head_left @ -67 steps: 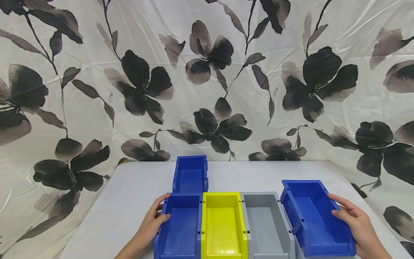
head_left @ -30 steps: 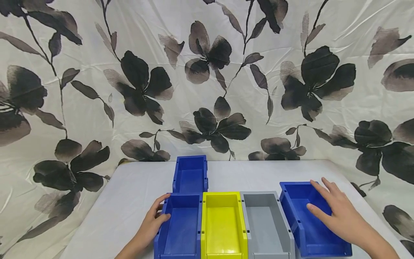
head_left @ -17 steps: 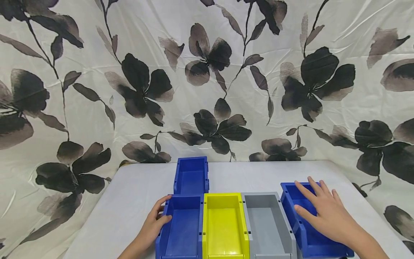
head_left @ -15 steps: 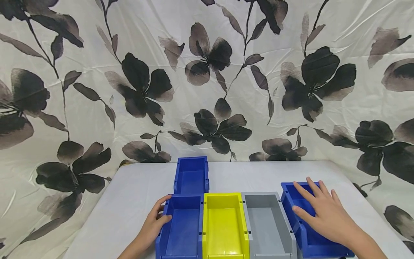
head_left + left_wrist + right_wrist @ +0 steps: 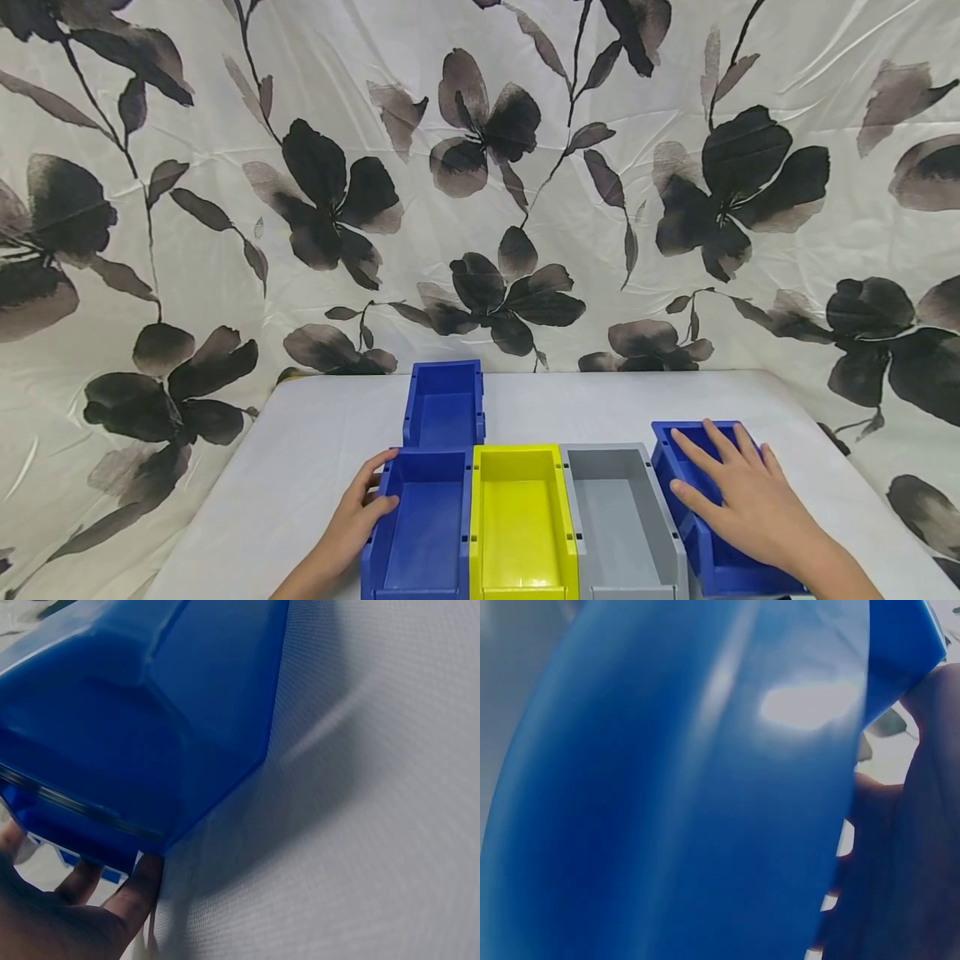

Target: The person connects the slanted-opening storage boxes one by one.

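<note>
In the head view, my left hand (image 5: 354, 515) grips the left wall of a blue storage bin (image 5: 427, 533), thumb over the rim and fingers along the outside. The left wrist view shows that hand (image 5: 82, 907) at the bin's end, below its blue wall (image 5: 217, 690). My right hand (image 5: 750, 504) lies spread, fingers straight, over another blue bin (image 5: 682, 475) at the right; whether the palm touches it cannot be told. That bin's wall (image 5: 705, 795) fills most of the right wrist view. Between these bins stand a yellow bin (image 5: 522, 525) and a grey bin (image 5: 618, 517), side by side.
Behind the left blue bin stands one more blue bin (image 5: 444, 408). All are on a white-covered table (image 5: 315, 425). A floral cloth (image 5: 480, 208) hangs behind the table's back edge. The right blue bin sits slightly angled against the grey one.
My right hand has let go of the right blue bin's side and moved left over it, fingers spread, then lowered slightly. That bin has settled a little lower. My left hand keeps its grip.
</note>
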### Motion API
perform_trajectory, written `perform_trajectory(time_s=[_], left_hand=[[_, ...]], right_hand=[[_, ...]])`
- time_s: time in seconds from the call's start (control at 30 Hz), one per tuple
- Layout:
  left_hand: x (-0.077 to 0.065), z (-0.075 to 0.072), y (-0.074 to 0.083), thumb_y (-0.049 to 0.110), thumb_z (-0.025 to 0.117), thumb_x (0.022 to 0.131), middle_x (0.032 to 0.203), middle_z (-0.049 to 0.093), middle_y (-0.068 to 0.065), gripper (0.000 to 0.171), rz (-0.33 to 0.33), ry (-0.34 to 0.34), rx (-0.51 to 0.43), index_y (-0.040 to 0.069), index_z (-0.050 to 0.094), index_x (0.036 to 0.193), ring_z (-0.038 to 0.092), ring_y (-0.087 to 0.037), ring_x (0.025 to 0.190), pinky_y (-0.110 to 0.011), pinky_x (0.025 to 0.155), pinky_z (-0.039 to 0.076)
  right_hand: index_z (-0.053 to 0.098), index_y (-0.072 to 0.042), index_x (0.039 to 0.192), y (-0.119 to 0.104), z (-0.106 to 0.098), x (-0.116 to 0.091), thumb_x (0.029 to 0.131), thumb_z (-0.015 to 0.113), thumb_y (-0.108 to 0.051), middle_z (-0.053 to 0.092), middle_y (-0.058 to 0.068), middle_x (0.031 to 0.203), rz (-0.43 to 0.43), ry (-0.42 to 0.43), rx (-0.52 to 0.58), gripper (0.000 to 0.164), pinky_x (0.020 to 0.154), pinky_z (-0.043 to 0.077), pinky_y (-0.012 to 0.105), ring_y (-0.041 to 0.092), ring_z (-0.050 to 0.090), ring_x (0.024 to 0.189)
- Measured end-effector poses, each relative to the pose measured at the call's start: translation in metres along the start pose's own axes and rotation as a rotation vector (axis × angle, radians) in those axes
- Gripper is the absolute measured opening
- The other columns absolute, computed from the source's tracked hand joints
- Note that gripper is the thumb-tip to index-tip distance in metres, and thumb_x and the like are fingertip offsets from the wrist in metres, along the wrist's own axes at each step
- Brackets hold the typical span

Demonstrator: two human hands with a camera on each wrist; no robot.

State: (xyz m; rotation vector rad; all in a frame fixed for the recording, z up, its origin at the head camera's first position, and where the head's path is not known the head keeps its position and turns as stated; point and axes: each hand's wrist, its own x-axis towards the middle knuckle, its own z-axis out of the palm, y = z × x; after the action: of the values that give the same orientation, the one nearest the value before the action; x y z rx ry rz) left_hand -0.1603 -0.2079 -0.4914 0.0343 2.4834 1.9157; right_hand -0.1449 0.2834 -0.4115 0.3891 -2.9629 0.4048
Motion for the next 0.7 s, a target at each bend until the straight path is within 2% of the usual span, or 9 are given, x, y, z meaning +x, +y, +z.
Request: perform_trajectory(time_s=[0.27,0.7], left_hand=[[0.0003,-0.0017,-0.0019,0.007,0.057,0.088,0.123,0.050,-0.020,0.061,0.003,0.000,0.003,0.031,0.044,0.142,0.058,-0.034,0.100,-0.047,0.076,0.051],[-0.0002,-0.0015,-0.0008,0.008,0.057,0.088,0.123,0.050,-0.020,0.060,-0.010,-0.002,-0.011,0.031,0.044,0.142,0.058,-0.034,0.100,-0.048,0.076,0.051]], right_hand=[[0.038,-0.020,0.151,0.0000,0.0007,0.0014,0.094,0.047,-0.060,0.025,0.030,0.152,0.007,-0.027,-0.013,0.070,0.097,0.003,0.077,0.061,0.012,0.133],[0.038,-0.029,0.150,0.0010,0.0054,0.0016,0.100,0.039,-0.053,0.026,0.029,0.152,-0.015,-0.005,-0.018,0.056,0.094,0.004,0.078,0.065,0.011,0.132]])
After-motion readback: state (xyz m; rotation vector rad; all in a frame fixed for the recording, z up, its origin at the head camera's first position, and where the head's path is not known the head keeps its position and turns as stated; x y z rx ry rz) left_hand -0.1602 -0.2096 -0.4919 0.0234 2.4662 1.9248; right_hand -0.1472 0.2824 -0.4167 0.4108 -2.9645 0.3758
